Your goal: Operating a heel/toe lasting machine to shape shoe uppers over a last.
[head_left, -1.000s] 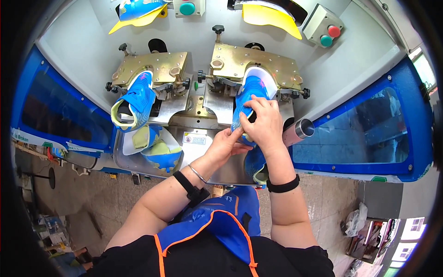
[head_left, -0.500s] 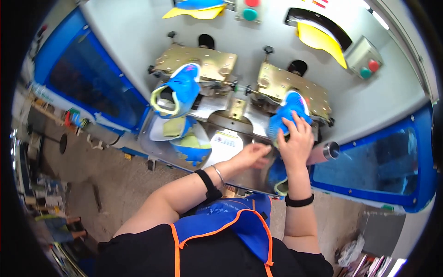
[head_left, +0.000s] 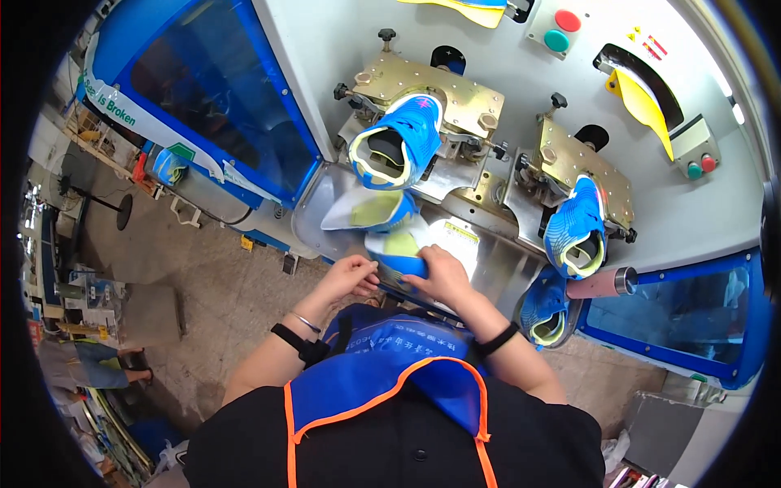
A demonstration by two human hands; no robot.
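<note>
My right hand (head_left: 443, 278) grips the edge of a blue, white and yellow-green shoe upper (head_left: 400, 262) at the front of the metal machine bed. Beside its left edge is my left hand (head_left: 348, 278), fingers curled in a pinch; what they hold, if anything, is hidden. Another loose upper (head_left: 366, 210) lies just behind. A blue shoe (head_left: 413, 134) sits on the left brass-coloured fixture (head_left: 439, 91), toe up. On the right fixture (head_left: 573, 154) is a second blue shoe (head_left: 576, 232). Below that one rests another blue shoe (head_left: 543, 307).
A pink bottle (head_left: 598, 285) with a metal cap lies by the right-hand shoes. Blue-framed panels (head_left: 220, 81) flank the machine on both sides. Red and green push buttons (head_left: 557, 41) and yellow flaps (head_left: 639, 106) are on the back wall. A person's legs show far left.
My right hand has left the shoe on the right fixture and moved left to grip the loose upper. My left hand has drawn back leftward. The view has shifted left.
</note>
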